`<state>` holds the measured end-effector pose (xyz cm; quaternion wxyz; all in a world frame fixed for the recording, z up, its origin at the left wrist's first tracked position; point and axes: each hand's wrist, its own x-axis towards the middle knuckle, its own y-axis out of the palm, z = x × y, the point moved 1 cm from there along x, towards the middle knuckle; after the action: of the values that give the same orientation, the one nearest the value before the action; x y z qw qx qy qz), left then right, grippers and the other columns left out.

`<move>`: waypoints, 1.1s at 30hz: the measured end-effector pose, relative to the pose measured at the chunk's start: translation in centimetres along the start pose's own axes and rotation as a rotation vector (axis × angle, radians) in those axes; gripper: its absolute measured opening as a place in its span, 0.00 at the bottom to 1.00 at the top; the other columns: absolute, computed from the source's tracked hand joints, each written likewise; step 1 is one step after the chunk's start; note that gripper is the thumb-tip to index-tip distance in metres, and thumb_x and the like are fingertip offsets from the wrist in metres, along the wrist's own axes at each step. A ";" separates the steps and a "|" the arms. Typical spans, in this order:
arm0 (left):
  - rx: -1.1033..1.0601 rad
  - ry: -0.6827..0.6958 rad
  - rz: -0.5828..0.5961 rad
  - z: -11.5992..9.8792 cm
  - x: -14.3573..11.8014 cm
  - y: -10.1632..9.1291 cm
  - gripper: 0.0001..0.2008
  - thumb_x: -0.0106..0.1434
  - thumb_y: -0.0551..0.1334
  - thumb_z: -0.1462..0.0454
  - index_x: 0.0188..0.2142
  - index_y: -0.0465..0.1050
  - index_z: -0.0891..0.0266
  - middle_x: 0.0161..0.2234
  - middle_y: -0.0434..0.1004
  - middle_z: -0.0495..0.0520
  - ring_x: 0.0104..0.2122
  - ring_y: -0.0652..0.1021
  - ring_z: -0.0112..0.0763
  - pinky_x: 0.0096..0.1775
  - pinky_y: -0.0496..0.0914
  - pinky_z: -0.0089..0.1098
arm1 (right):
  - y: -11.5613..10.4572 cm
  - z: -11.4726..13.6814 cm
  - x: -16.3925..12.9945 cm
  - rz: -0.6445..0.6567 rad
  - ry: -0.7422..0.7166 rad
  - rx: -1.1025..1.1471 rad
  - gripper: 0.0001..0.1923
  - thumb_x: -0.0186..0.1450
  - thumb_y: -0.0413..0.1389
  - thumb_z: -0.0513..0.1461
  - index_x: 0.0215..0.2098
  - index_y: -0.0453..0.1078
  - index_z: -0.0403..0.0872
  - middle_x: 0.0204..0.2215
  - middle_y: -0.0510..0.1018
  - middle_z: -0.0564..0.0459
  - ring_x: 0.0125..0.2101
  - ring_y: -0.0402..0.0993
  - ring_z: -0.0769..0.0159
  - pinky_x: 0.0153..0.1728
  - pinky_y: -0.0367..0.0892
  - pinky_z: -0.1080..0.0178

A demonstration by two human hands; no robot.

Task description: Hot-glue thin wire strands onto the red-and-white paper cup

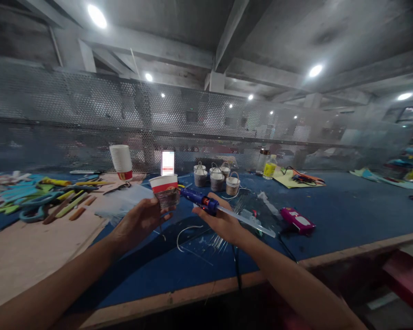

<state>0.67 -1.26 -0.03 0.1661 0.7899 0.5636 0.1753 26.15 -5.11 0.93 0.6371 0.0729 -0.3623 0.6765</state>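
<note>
My left hand (145,219) is closed around a paper cup (163,184) with a white and red rim. Brown cord or twine covers the cup's lower part. In my right hand (223,223) is a blue hot glue gun (197,198), with a long clear glue stick (249,221) out of its back end. The gun's yellow nozzle points left and is at the cup's right side; whether it touches cannot be made out. Behind my hands stand several small handled baskets (217,179), cup-shaped, with white tops and wrapped sides.
A stack of paper cups (121,160) stands at the back left, near scissors (37,206) and craft sticks. Loose clear glue sticks (220,239) lie below my right hand. Further right are a magenta box-like object (298,221), a yellow-labelled bottle (270,167) and yellow paper (296,178).
</note>
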 end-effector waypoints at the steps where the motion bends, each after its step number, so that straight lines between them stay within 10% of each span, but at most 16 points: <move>1: -0.007 -0.005 0.003 0.0 0.0 0.0 0.16 0.59 0.69 0.59 0.47 0.84 0.58 0.50 0.86 0.59 0.46 0.83 0.50 0.45 0.79 0.42 | 0.0 -0.1 0.0 0.004 -0.005 0.014 0.21 0.66 0.63 0.54 0.32 0.63 0.49 0.27 0.66 0.60 0.28 0.64 0.69 0.30 0.59 0.65; 13: -0.104 -0.032 0.039 -0.4 0.1 -0.1 0.17 0.62 0.66 0.60 0.50 0.82 0.59 0.50 0.87 0.60 0.42 0.84 0.44 0.44 0.78 0.38 | -0.4 -0.8 0.3 -0.038 -0.009 -0.068 0.22 0.69 0.59 0.57 0.32 0.68 0.49 0.26 0.70 0.58 0.27 0.66 0.68 0.31 0.59 0.66; 22: -0.010 0.021 -0.014 -0.1 0.6 -0.2 0.15 0.63 0.70 0.61 0.49 0.81 0.62 0.50 0.86 0.56 0.46 0.83 0.43 0.45 0.78 0.36 | -5.4 -2.2 0.4 0.049 0.169 -0.870 0.25 0.74 0.53 0.47 0.65 0.63 0.43 0.51 0.81 0.38 0.47 0.79 0.49 0.44 0.66 0.57; 33: 0.054 0.104 -0.040 0.1 0.3 0.7 0.16 0.56 0.76 0.63 0.45 0.83 0.61 0.49 0.87 0.57 0.50 0.83 0.45 0.48 0.78 0.38 | -5.6 -6.5 -2.0 0.307 0.233 -1.084 0.23 0.74 0.51 0.42 0.63 0.67 0.40 0.56 0.76 0.36 0.56 0.72 0.48 0.55 0.63 0.52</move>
<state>1.44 -1.19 0.25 0.1187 0.7724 0.5918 0.1976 34.02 -3.39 -2.66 0.5135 -0.3925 -0.5913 0.4823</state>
